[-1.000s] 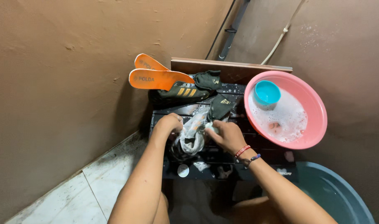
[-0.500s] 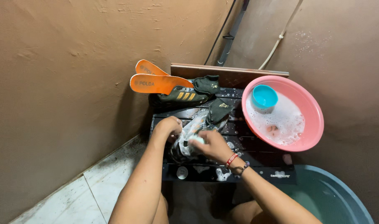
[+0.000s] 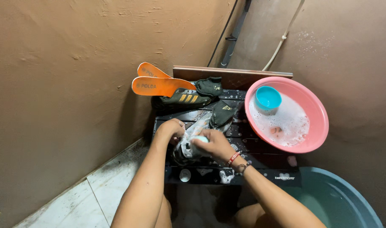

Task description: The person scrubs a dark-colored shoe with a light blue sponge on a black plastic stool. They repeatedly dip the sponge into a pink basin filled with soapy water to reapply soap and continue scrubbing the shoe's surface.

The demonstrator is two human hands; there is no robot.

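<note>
My left hand [image 3: 171,128] grips a dark, soapy shoe [image 3: 188,145] that lies on a black slatted stool [image 3: 260,145]. My right hand [image 3: 215,145] is closed around a pale turquoise brush [image 3: 200,139] and presses it on the foamy upper of that shoe. A second dark shoe with gold stripes [image 3: 182,98] rests at the back of the stool, with its green tongue [image 3: 221,114] hanging over the slats.
Two orange insoles [image 3: 161,85] lean against the brown wall behind the stool. A pink basin [image 3: 317,107] of soapy water holds a small blue cup [image 3: 267,99]. A large blue-grey tub [image 3: 340,202] stands at lower right. Tiled floor lies at lower left.
My right hand with the brush has slid back and leftward along the shoe. My left hand keeps its hold. The view has shifted slightly.
</note>
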